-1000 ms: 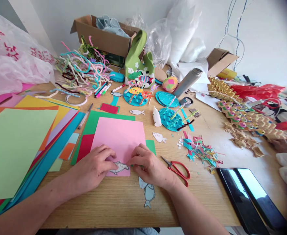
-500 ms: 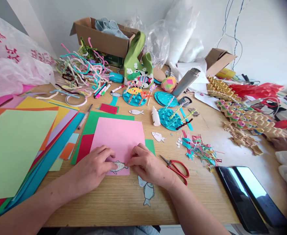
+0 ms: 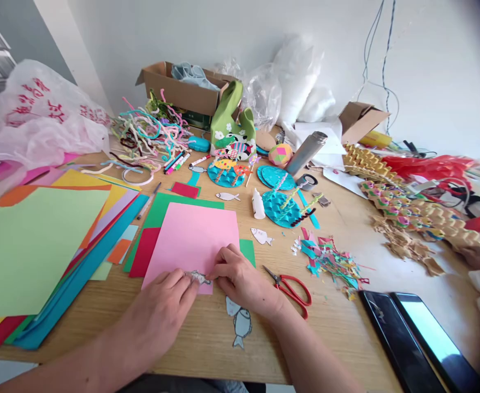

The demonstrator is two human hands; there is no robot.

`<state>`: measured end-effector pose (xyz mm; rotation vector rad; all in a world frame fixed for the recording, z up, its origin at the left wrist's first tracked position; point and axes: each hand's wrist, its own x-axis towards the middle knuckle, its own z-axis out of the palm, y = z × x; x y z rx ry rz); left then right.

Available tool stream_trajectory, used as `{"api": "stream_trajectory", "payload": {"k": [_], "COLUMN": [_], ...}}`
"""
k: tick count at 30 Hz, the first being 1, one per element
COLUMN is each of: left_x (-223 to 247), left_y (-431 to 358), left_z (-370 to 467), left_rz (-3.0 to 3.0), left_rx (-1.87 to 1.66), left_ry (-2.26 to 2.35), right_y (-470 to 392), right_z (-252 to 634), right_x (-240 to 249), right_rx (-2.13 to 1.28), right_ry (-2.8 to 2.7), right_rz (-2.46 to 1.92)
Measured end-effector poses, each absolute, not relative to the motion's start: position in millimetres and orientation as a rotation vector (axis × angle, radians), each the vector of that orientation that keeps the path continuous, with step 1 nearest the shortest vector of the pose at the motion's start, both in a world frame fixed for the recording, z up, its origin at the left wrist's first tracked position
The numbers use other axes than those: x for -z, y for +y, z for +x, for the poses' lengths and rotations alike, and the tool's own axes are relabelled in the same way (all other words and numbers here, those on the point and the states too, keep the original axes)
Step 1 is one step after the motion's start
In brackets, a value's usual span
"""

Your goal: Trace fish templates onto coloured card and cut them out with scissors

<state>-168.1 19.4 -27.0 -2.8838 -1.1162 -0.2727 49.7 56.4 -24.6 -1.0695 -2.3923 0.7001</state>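
By wall (image 3: 182, 33), table (image 3: 209, 349) with pink paper (image 3: 194, 234)

Left forearm (image 3: 96, 349) and right forearm (image 3: 305, 344), both bare, angle inward. The left hand (image 3: 164, 305) lies knuckles up, fingers extended — the thumb's exact hold is hard to judge; the right hand (image 3: 237, 277) curls inward — fingertips gathered close together.

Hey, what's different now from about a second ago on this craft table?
The left hand has drawn back toward the person, uncovering the pink sheet's near left corner; its fingertips are now at the left end of the fish cutout. The right hand stays at the tail. The scissors and glue bottle lie as before.
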Motion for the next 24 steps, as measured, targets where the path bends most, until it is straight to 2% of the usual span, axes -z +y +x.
{"api": "stream_trajectory", "payload": {"k": [7,15,24], "left_x": [46,53,61], "left_y": [-19,-28,-34], "left_z": [-154,-149,-144], "left_rz": [-2.636,-2.554,-2.49], "left_rx": [0.381,0.545,0.505], "left_ry": [-1.306,-1.509,-1.503], "right_y": [55,53,52], "right_z": [49,48,46], "right_x": [27,33,33], "right_rx": [-0.732,-0.754,-0.724], "right_ry": [-2.358,-2.297,-2.304], "right_rz": [-1.076,-1.086,-1.106]}}
